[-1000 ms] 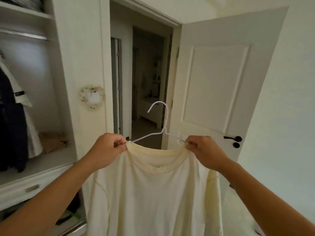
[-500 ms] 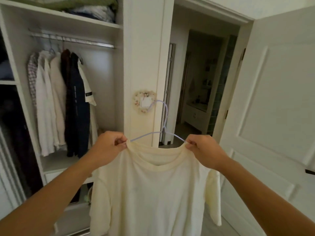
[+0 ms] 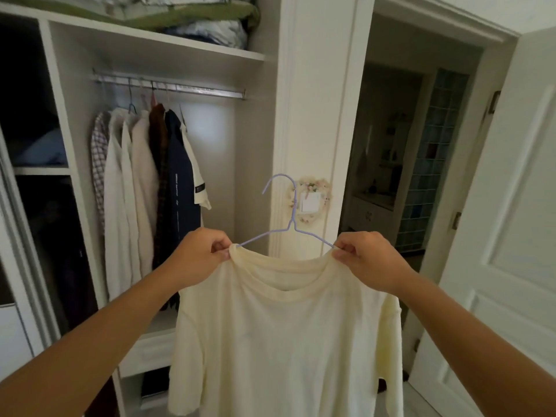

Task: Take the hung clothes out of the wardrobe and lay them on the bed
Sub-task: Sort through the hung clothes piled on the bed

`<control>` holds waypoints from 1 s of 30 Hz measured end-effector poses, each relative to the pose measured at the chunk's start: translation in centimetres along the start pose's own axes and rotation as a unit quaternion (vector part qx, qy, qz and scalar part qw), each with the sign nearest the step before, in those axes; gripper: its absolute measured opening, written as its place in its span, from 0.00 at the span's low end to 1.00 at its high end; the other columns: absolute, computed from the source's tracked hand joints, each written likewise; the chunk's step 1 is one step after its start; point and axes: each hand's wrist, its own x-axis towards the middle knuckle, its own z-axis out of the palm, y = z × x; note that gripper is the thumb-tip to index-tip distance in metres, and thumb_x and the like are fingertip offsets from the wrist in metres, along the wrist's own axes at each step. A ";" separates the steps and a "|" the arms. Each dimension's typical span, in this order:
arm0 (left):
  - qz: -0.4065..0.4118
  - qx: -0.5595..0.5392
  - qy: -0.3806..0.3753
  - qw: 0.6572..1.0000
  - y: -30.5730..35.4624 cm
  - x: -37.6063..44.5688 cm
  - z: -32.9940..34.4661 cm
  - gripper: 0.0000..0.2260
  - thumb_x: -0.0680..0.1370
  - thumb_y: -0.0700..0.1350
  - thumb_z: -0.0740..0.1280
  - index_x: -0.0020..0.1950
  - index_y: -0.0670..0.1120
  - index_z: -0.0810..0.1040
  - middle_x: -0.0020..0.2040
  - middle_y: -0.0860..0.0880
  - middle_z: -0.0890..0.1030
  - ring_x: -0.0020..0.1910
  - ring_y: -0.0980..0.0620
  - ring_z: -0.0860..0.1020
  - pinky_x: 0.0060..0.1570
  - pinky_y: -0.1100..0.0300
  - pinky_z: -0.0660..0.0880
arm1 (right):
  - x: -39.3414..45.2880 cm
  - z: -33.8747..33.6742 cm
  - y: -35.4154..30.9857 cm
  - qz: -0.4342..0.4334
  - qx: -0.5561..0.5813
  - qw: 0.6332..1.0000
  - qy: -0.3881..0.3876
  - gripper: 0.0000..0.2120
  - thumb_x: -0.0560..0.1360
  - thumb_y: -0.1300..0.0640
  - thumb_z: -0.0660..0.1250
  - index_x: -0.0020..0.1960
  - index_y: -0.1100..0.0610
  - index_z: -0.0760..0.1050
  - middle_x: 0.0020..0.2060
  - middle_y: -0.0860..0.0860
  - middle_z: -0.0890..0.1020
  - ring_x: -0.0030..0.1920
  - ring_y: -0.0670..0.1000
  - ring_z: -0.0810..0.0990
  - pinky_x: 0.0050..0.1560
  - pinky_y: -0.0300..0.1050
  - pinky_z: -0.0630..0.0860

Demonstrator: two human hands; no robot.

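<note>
A cream T-shirt [image 3: 282,332] hangs in front of me on a pale wire hanger [image 3: 288,227]. My left hand [image 3: 198,260] pinches the left side of its collar at the shoulder. My right hand [image 3: 364,257] pinches the right side of the collar. The hanger's hook stands free in the air, level with the white pillar. Behind, to the left, the open wardrobe [image 3: 168,40] has a metal rail [image 3: 168,87] with several garments [image 3: 144,182] hanging on it: a checked shirt, white ones, a brown one, a dark navy one. No bed is in view.
Folded bedding [image 3: 180,16] lies on the wardrobe's top shelf. A white pillar [image 3: 316,115] with a flower-framed wall switch [image 3: 310,200] stands just behind the hanger. An open doorway [image 3: 400,164] leads to a dim room. A white door [image 3: 511,224] stands open at right.
The view has swung left, from the door towards the wardrobe, bringing the rail and hanging clothes into sight. Both hands keep the same hold on the shirt's collar.
</note>
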 end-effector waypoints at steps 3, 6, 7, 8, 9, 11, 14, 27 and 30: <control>-0.002 0.016 -0.006 1.000 -2.5 2.1 -1.5 0.05 0.76 0.41 0.70 0.41 0.50 0.82 0.37 0.54 0.82 0.39 0.56 0.80 0.41 0.59 0.76 | 2.9 1.2 -2.0 0.005 0.009 1.000 0.003 0.06 0.80 0.53 0.63 0.47 0.47 0.78 0.40 0.42 0.81 0.41 0.45 0.79 0.44 0.43 0.78; -0.004 0.019 -0.001 1.000 -4.3 3.6 -2.3 0.06 0.76 0.41 0.70 0.40 0.50 0.82 0.37 0.53 0.82 0.38 0.55 0.79 0.41 0.59 0.76 | 5.3 2.4 -2.9 0.010 0.009 1.000 -0.004 0.06 0.80 0.53 0.63 0.48 0.48 0.79 0.40 0.42 0.81 0.41 0.46 0.79 0.46 0.49 0.80; -0.005 0.019 0.001 1.000 -4.9 4.2 -2.5 0.06 0.76 0.41 0.70 0.40 0.50 0.82 0.37 0.52 0.82 0.38 0.54 0.79 0.41 0.58 0.76 | 6.2 2.9 -3.2 0.010 0.009 1.000 -0.008 0.06 0.80 0.54 0.63 0.48 0.48 0.79 0.40 0.43 0.81 0.41 0.46 0.80 0.46 0.50 0.80; -0.007 0.017 0.003 1.000 -5.6 4.8 -2.7 0.05 0.76 0.41 0.70 0.40 0.49 0.82 0.37 0.52 0.82 0.38 0.54 0.79 0.40 0.59 0.76 | 7.1 3.3 -3.4 0.009 0.011 1.000 -0.011 0.06 0.80 0.54 0.63 0.48 0.48 0.79 0.40 0.44 0.82 0.41 0.47 0.80 0.47 0.50 0.80; -0.008 0.015 0.005 1.000 -6.3 5.6 -2.8 0.05 0.76 0.41 0.70 0.41 0.49 0.82 0.37 0.52 0.82 0.38 0.54 0.79 0.40 0.59 0.75 | 8.1 3.8 -3.6 0.006 0.014 1.000 -0.010 0.07 0.80 0.54 0.63 0.47 0.48 0.79 0.40 0.44 0.82 0.41 0.47 0.80 0.47 0.50 0.80; -0.013 0.014 0.006 1.000 -7.9 7.1 -2.9 0.05 0.76 0.41 0.70 0.41 0.49 0.82 0.37 0.53 0.82 0.37 0.56 0.78 0.38 0.62 0.72 | 10.1 4.9 -3.6 0.003 0.019 1.000 -0.009 0.07 0.80 0.54 0.63 0.47 0.49 0.79 0.40 0.45 0.82 0.41 0.47 0.80 0.47 0.50 0.80; -0.017 0.016 0.011 1.000 -10.3 9.5 -2.8 0.06 0.76 0.40 0.70 0.40 0.50 0.82 0.36 0.55 0.81 0.37 0.58 0.78 0.37 0.64 0.70 | 13.3 6.5 -3.4 -0.001 0.024 1.000 -0.010 0.07 0.80 0.54 0.63 0.47 0.49 0.79 0.40 0.45 0.82 0.41 0.46 0.79 0.47 0.48 0.79; -0.029 0.042 0.041 0.998 -17.9 22.4 -1.5 0.05 0.75 0.40 0.71 0.40 0.48 0.83 0.36 0.55 0.82 0.36 0.61 0.78 0.36 0.70 0.69 | 26.5 8.5 -3.3 -0.118 0.045 0.992 -0.028 0.09 0.75 0.53 0.70 0.38 0.54 0.81 0.30 0.48 0.81 0.34 0.47 0.78 0.38 0.41 0.74; -0.011 0.034 0.051 0.998 -18.8 24.8 -1.6 0.06 0.75 0.42 0.72 0.39 0.49 0.82 0.36 0.56 0.82 0.37 0.62 0.78 0.39 0.66 0.72 | 28.8 8.3 -3.9 -0.127 0.073 0.989 -0.008 0.08 0.74 0.55 0.71 0.36 0.55 0.81 0.28 0.47 0.80 0.31 0.46 0.76 0.34 0.38 0.71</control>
